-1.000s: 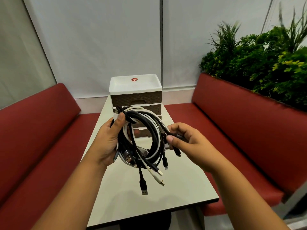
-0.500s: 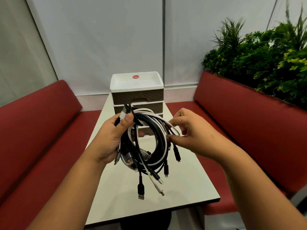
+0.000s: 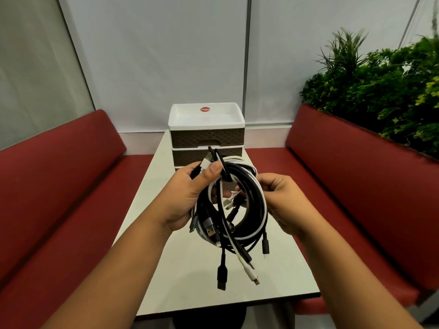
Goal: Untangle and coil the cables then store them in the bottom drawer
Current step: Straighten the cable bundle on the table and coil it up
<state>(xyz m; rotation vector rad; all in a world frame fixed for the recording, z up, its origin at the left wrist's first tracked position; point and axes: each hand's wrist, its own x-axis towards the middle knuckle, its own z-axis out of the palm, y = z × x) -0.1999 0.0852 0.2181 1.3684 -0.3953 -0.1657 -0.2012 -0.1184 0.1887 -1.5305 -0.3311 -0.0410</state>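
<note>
**Cable bundle held in both hands above the desk**

Above the pale rectangular desk, two bare hands hold one tangled bundle of black and white cables in the air. On the left side of the bundle, the left hand grips it, the thumb pressed over the top strands and the fingers curled behind. Several plug ends hang loose beneath the bundle: a black USB plug lowest, a white connector beside it, and a short black one further right. How many separate cables are in the bundle cannot be told. On the bundle's right side, the right hand has its fingers curled round the outer black and white loops.

Behind the hands, at the far end of the desk, stands one white plastic drawer unit with brown woven-pattern drawer fronts. Two drawer fronts show, both shut; anything lower is hidden by the hands and cables. Its white top tray carries a red round label.

A red padded bench flanks the desk on the left, a second red bench on the right, with green foliage behind that one.
</note>
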